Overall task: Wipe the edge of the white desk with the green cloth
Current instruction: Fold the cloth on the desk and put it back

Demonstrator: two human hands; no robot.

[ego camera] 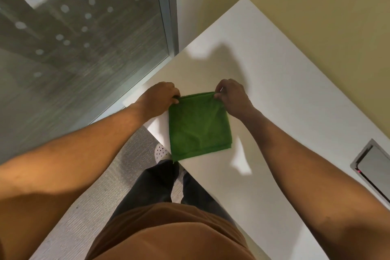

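Note:
A folded green cloth (198,125) hangs as a square over the near edge of the white desk (274,95), its lower corner dangling past the desk edge above my shoe. My left hand (158,98) pinches the cloth's top left corner. My right hand (231,96) pinches the top right corner. Both hands hold the cloth stretched between them, a little above the desk surface. The desk edge runs diagonally from the upper left down to the lower right under the cloth.
A glass wall with a metal frame (166,17) stands to the left of the desk. A yellow wall (316,6) borders the desk's far side. A grey cable hatch (373,167) is set into the desk at the right. Grey carpet (95,192) lies below.

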